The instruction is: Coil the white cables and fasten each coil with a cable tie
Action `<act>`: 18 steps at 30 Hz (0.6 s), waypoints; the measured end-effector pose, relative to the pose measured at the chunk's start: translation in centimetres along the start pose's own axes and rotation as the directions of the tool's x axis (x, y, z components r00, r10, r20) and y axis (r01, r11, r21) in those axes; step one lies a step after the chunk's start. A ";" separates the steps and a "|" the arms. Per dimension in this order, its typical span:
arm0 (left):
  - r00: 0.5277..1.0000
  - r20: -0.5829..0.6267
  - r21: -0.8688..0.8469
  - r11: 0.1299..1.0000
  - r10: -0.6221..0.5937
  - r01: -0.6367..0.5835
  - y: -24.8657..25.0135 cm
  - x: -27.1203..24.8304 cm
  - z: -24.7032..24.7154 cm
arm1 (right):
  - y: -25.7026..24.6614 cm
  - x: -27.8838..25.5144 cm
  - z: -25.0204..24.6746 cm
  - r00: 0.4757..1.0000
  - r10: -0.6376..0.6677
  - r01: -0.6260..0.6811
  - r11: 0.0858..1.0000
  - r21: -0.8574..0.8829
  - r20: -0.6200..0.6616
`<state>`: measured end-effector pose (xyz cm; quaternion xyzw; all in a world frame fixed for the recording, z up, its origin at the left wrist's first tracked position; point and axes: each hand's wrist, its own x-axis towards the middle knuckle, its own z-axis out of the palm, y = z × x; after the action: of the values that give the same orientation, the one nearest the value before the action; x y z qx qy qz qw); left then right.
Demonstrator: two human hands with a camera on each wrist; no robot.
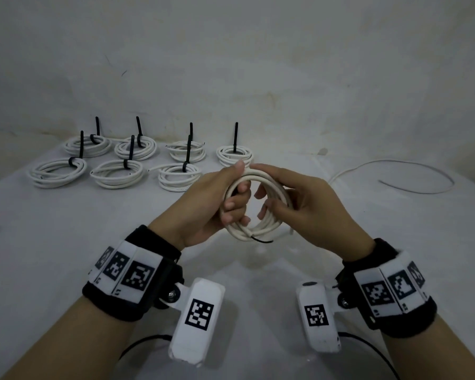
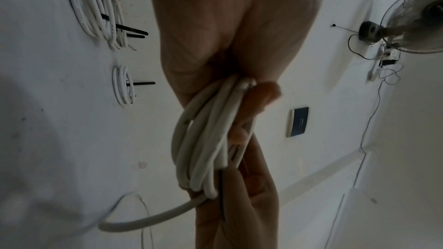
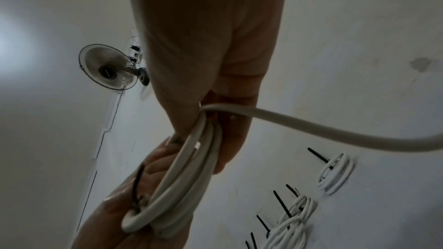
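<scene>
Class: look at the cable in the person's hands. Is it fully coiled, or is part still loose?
Partly loose. Both hands grip the coil, but a free length still trails across the table to the right.

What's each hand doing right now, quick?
Left hand: closed, fingers curled through and gripping the white cable coil.
Right hand: closed, holding the same coil's far side, winding on the loose tail.

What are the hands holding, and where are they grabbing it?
Both hold one white cable coil above the table. The left hand grips its left side, fingers through the loop; the right hand pinches its right side.
</scene>
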<state>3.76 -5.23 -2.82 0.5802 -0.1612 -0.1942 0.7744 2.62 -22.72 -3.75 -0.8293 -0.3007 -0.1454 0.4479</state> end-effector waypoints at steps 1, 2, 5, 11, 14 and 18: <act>1.000 -0.011 0.015 1.000 -0.011 0.012 0.1 0.0 -0.2 | -0.1 0.0 -0.1 1.000 -0.003 0.003 1.000 -0.004 0.023; 1.000 -0.018 0.020 1.000 -0.019 0.019 0.2 0.0 -0.3 | -0.1 0.0 -0.2 0.999 -0.004 0.004 1.000 -0.004 0.039; 0.999 0.008 -0.011 0.999 -0.035 0.035 0.2 0.0 -0.4 | 0.0 0.0 -0.2 0.998 0.007 -0.008 1.000 0.019 0.058; 0.995 0.091 -0.121 0.992 0.049 -0.038 -0.4 0.1 -0.7 | -0.3 0.1 -0.3 0.997 0.050 -0.043 0.993 0.109 -0.065; 0.996 0.057 -0.136 0.989 0.069 -0.061 -0.6 0.3 -0.3 | -0.5 0.1 -0.2 0.996 0.066 -0.057 0.989 0.137 -0.061; 0.995 0.008 -0.221 0.970 0.101 -0.097 -0.6 0.6 -0.5 | -0.1 0.1 -0.4 0.993 0.104 -0.098 0.990 0.102 -0.060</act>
<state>4.43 -5.22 -3.49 0.4799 -0.1749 -0.1778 0.8411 2.61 -22.95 -3.42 -0.8150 -0.2505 -0.1345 0.5049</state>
